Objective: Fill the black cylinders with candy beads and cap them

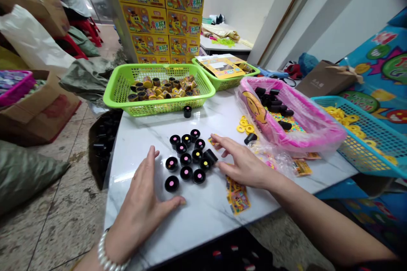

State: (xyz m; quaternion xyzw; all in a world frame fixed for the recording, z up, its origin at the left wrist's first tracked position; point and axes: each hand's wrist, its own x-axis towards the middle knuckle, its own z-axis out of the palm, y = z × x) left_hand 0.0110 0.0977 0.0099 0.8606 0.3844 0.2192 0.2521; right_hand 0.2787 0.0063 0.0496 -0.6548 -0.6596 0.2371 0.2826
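Left hand (140, 197): fingers apart, beside our black cups (186, 159).
Right hand (240, 161): we hold fingers apart near one tipped cup (210, 157).

On our table (206, 220), cups (186, 159) cluster between our left hand (143, 190) and right hand (243, 163). A basket (152, 110) stands behind them, a tub (310, 142) to the right.

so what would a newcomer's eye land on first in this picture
Probably the cluster of small black cups with pink or yellow dots, on the white tabletop between the left hand and the right hand. Next, the bright pink basket lined with clear plastic, towards the table's right side, and the stack of yellow boxes rising behind the two green baskets.
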